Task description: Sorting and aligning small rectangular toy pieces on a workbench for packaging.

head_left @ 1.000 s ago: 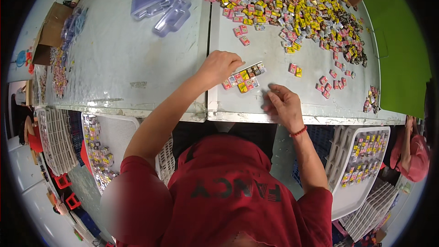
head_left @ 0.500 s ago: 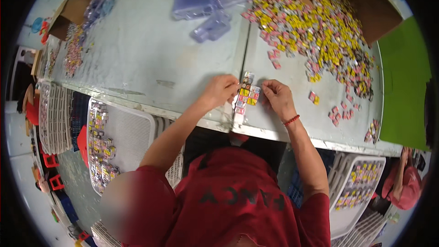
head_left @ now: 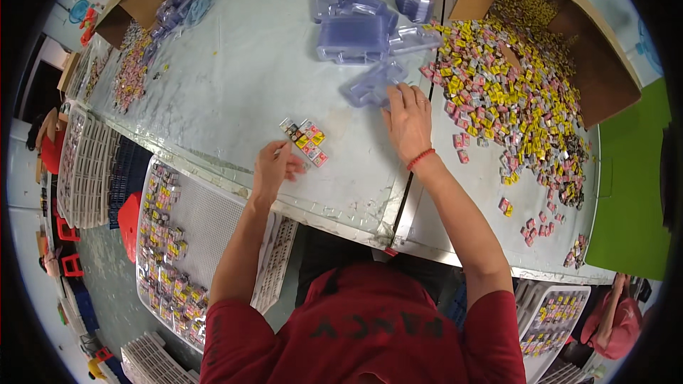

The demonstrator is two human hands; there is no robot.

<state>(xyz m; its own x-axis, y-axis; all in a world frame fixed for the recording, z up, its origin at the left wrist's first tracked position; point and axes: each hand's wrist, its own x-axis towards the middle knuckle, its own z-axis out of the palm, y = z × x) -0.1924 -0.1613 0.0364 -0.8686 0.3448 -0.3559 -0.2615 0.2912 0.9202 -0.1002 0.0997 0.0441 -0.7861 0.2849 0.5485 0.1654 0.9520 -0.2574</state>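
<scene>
A small flat cluster of printed packets [head_left: 308,144], pink, yellow and white, lies at an angle on the pale table. Beside its lower left edge is my left hand [head_left: 272,171], fingers apart and slightly blurred; any contact with the packets is hard to make out. Further out and to the right, my right hand [head_left: 409,122] has its fingers at the right edge of a clear plastic tray [head_left: 366,87] and seems to grip it. The fingertips' underside is hidden. A red beaded bracelet circles my right wrist.
More clear plastic trays [head_left: 352,37] are stacked beyond. A large heap of small packets [head_left: 509,85] spills from a cardboard box [head_left: 605,35] on the right. White perforated crates [head_left: 203,206] with packet clusters stand below the table edge at left. A person [head_left: 615,320] sits at far right.
The packet cluster has moved left and turned, along with my left hand. My right hand has left it and reached away to the clear tray. The view has shifted.
</scene>
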